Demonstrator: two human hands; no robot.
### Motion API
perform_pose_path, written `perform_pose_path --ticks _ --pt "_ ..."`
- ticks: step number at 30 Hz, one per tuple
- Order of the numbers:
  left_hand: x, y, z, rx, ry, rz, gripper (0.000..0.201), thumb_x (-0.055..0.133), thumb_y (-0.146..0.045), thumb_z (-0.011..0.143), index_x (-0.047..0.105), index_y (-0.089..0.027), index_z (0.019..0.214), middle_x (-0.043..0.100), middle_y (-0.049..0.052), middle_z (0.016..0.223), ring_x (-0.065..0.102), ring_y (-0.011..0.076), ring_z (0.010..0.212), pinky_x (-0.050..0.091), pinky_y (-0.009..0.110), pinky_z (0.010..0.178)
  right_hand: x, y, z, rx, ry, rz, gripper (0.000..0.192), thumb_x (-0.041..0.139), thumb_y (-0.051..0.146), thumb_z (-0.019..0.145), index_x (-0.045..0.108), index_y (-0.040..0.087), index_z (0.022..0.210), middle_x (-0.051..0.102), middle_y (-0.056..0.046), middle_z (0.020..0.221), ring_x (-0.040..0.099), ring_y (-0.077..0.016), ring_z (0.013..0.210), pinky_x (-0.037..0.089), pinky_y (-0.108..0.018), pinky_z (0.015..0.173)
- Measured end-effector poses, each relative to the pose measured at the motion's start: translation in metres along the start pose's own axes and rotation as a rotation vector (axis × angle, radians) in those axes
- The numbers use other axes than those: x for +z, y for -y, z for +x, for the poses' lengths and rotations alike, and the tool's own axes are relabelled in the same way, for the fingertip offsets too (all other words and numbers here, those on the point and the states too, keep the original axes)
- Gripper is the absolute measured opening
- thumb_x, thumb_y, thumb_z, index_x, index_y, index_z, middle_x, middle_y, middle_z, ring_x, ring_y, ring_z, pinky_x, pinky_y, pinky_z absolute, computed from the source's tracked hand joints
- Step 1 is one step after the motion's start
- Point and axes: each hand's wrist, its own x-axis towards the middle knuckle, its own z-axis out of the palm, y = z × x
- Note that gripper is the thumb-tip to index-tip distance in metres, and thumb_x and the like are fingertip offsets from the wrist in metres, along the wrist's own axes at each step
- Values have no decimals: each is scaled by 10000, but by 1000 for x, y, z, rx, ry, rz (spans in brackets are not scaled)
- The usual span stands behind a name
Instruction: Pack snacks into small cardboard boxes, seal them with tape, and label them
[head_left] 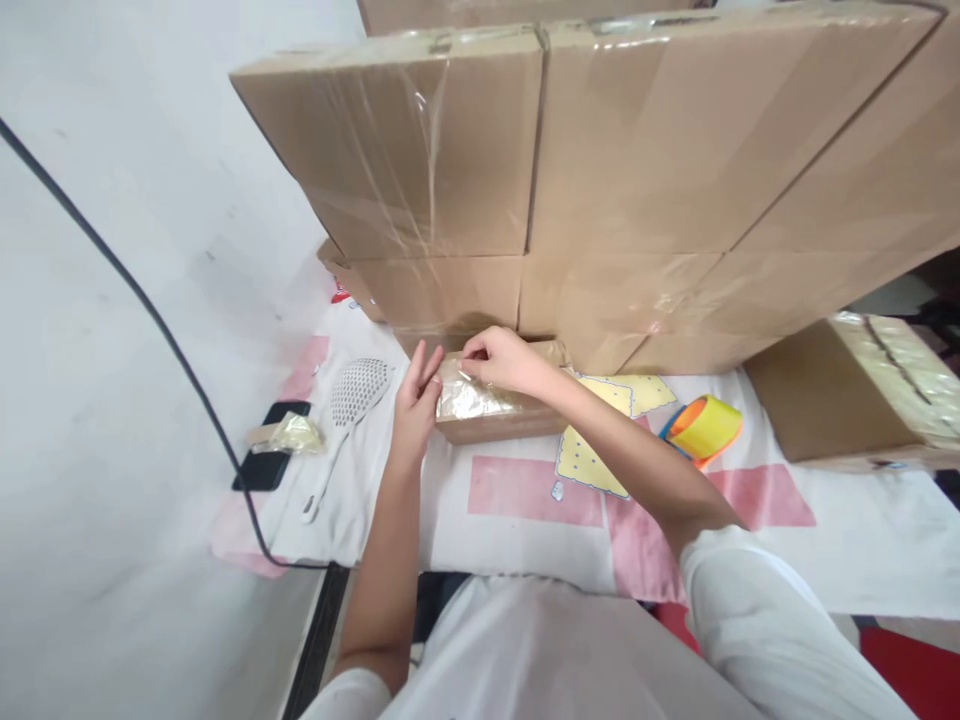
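On the cloth-covered table, close against the stacked cartons, both hands work at one small box.

Small box: a low cardboard box [495, 412] lies on the white and pink cloth [525, 500], its top covered in shiny clear tape, its far side just in front of the carton wall.
Left hand: the left hand [416, 395] stands flat against the box's left end, fingers straight and held together, thumb side up; it presses the end and grips nothing.
Right hand: the right hand [501, 358] rests on the box's top near the left corner, fingers curled, fingertips pinched together on the tape there; whether a loose tape end is between them cannot be told.
Back edge: large taped cartons [600, 150] rise directly behind the box and overhang it, leaving almost no room beyond.
Left side: a white slotted scoop [351, 410] lies near the left hand; further left sit a crumpled wad of tape [296, 433] and a dark flat object [270, 455], with a black cable [150, 310] running along the wall.
Right side: a yellow dotted sheet [600, 430] lies under the right forearm, an orange-rimmed tape roll [705, 427] just beyond it, and another carton [847, 390] well apart at the right.
Open room: bare cloth stretches between the box and the near table edge.
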Motion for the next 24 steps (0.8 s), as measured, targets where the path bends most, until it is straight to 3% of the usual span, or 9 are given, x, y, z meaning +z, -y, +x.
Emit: perform_pose_path --ticks 4,7,9,11,15,20,24 --pt "1 4 -2 -1 -16 -54 716 668 -431 946 384 -316 1593 503 80 1594 452 273 1503 418 444 1227 -13 9 -8 -43 80 282 208 674 262 881 697 125 726 526 31 602 423 -83 582 301 -250 574" --pt "1 4 -3 24 -36 -38 649 646 -460 967 436 -318 1566 549 63 1560 456 271 1500 392 438 1252 -23 22 -14 -73 215 582 241 720 363 868 721 138 783 488 41 615 392 -80 587 294 -244 564" --pt "2 3 -3 39 -35 -36 677 677 -455 952 439 -303 1567 566 70 1544 470 282 1490 393 437 1253 -24 30 -15 -33 307 645 237 725 369 856 731 142 788 473 43 603 390 -82 588 300 -240 563" --pt "3 2 -3 37 -24 -65 738 714 -464 925 416 -297 1580 556 87 1551 488 299 1475 420 453 1234 -20 34 -13 38 326 584 202 725 329 833 728 141 761 463 47 586 384 -80 577 297 -238 552" --pt "3 3 -3 0 -35 -116 727 693 -526 922 424 -320 1566 526 100 1574 489 303 1474 456 481 1203 -5 26 -2 109 184 378 216 685 260 814 646 148 634 412 60 534 345 -74 525 256 -246 507" --pt "2 6 -1 18 -21 -88 696 640 -546 951 418 -308 1567 524 104 1575 470 283 1490 412 478 1233 5 11 7 103 65 146 157 630 206 828 693 141 699 574 19 568 500 -103 533 342 -244 527" --pt "4 5 -3 27 -61 -55 624 553 -557 999 439 -294 1553 560 100 1545 479 265 1485 375 477 1256 10 9 6 68 13 34 156 635 213 830 703 144 707 625 11 610 537 -106 579 339 -247 564"
